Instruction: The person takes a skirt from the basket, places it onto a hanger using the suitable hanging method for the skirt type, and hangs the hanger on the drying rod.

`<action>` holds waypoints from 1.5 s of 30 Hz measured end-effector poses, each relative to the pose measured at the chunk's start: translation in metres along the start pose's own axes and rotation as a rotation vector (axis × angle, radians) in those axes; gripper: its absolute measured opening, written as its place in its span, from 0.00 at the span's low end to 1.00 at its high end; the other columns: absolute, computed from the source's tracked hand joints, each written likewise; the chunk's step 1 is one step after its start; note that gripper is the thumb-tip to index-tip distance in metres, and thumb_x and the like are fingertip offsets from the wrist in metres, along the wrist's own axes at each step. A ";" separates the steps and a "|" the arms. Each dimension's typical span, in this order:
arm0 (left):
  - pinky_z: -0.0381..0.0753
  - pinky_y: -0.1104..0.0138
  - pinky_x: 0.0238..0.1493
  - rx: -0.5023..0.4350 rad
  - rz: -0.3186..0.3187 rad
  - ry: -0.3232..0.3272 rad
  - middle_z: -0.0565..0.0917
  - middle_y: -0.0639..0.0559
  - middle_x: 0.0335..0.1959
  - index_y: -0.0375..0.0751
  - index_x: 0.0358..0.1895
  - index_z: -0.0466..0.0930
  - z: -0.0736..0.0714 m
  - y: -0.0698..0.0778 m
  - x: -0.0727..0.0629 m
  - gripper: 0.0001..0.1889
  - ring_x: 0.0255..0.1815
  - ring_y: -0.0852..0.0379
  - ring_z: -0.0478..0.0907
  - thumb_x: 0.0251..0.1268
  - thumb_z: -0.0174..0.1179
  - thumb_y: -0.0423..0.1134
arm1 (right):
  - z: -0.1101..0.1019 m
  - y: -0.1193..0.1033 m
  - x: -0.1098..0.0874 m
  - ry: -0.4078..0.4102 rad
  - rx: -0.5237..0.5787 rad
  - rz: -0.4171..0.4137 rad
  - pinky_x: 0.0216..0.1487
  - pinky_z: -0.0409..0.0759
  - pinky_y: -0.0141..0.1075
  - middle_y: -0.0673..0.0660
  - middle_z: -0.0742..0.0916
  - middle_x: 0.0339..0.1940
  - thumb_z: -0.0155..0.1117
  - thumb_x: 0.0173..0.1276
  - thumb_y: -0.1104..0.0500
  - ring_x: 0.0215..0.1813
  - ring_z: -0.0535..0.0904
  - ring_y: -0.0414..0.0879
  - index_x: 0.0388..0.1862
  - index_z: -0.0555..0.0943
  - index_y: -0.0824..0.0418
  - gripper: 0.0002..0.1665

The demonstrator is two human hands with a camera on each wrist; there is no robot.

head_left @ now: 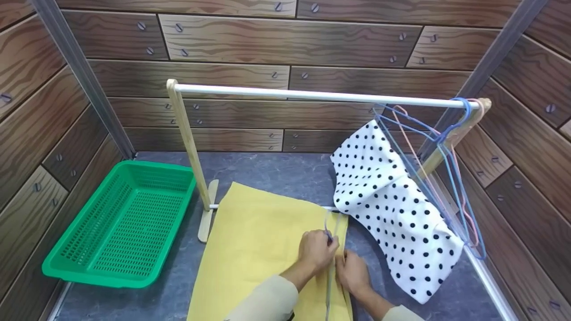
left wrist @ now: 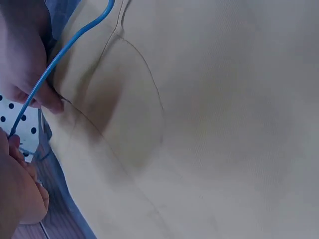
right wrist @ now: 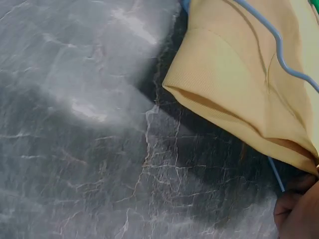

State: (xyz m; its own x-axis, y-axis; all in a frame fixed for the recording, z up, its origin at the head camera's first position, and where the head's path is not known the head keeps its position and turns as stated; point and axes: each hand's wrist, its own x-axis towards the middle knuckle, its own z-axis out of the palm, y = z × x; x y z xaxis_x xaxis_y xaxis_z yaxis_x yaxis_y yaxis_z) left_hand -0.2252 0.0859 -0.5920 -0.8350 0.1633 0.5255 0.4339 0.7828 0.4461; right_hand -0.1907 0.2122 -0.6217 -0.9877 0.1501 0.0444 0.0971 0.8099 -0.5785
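Note:
A yellow garment (head_left: pixel 254 236) with stitched seams lies flat in front of the rack. Along its right side runs a thin blue-grey clothes hanger (head_left: pixel 329 285). My left hand (head_left: pixel 316 249) grips that hanger near its middle, over the cloth. In the left wrist view the hanger's blue wire (left wrist: pixel 75 37) slants up from this hand. Just to the right, my right hand (head_left: pixel 353 273) has its fingers curled at the garment's right edge, pinching the fabric. The right wrist view shows the garment's open hem (right wrist: pixel 239 124), with a length of blue wire below it beside the fingers.
A wooden rack with a white rail (head_left: pixel 312 94) stands behind. At its right end hang blue and pink hangers (head_left: pixel 461 120), with a white polka-dot cloth (head_left: pixel 392 205) beside them. A green perforated basket (head_left: pixel 134 227) sits on the left. Wood-patterned walls enclose the dark marbled surface (right wrist: pixel 99 164).

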 end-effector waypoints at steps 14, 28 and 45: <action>0.60 0.66 0.23 0.296 0.144 -0.031 0.74 0.58 0.11 0.50 0.12 0.72 -0.024 -0.023 0.003 0.17 0.15 0.57 0.72 0.54 0.65 0.48 | 0.004 0.009 0.001 0.290 -0.416 -0.459 0.28 0.66 0.45 0.56 0.80 0.18 0.64 0.64 0.57 0.24 0.76 0.54 0.22 0.73 0.58 0.14; 0.60 0.63 0.30 0.461 0.072 0.023 0.77 0.59 0.15 0.50 0.19 0.78 -0.007 -0.021 -0.008 0.17 0.19 0.57 0.71 0.65 0.60 0.50 | 0.012 0.017 -0.004 0.145 -0.296 -0.329 0.37 0.63 0.48 0.52 0.79 0.17 0.61 0.68 0.51 0.28 0.75 0.52 0.17 0.71 0.54 0.20; 0.58 0.64 0.30 0.531 0.070 -0.090 0.76 0.58 0.16 0.49 0.23 0.78 -0.021 -0.030 -0.009 0.17 0.19 0.58 0.69 0.69 0.56 0.51 | 0.017 0.019 -0.017 0.186 -0.397 -0.307 0.37 0.59 0.51 0.57 0.85 0.23 0.63 0.67 0.55 0.32 0.76 0.55 0.19 0.77 0.58 0.17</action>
State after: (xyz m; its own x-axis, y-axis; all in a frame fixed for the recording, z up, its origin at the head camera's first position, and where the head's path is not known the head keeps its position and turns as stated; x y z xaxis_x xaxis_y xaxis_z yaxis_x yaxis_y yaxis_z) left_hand -0.2235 0.0480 -0.5949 -0.8458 0.2588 0.4665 0.2786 0.9600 -0.0276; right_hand -0.1744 0.2153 -0.6475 -0.9431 -0.0589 0.3273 -0.1185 0.9791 -0.1653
